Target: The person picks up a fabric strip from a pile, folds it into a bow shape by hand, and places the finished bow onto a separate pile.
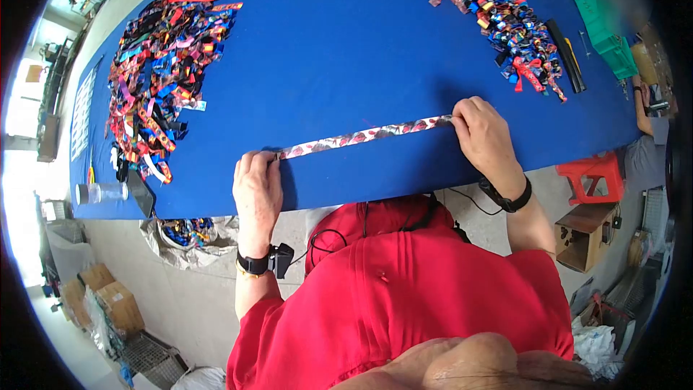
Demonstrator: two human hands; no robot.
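Observation:
A white ribbon strap (pixel 364 136) with a red and dark print is stretched nearly straight over the blue table (pixel 325 50). My left hand (pixel 258 186) pinches its left end, close to the table's front edge. The other end is pinched between the fingers of my right hand (pixel 482 136), a little farther from me. Both hands are closed, and the exact ends of the strap are hidden in the fingers. A dark band sits on each wrist.
Colourful straps lie in a big pile (pixel 170 65) at left and a long pile (pixel 498 14) at right. A clear jar (pixel 105 193) and a dark phone-like slab (pixel 141 193) are front left. A green bin (pixel 606 32), red stool (pixel 592 177) and another person's arm (pixel 642 108) are right.

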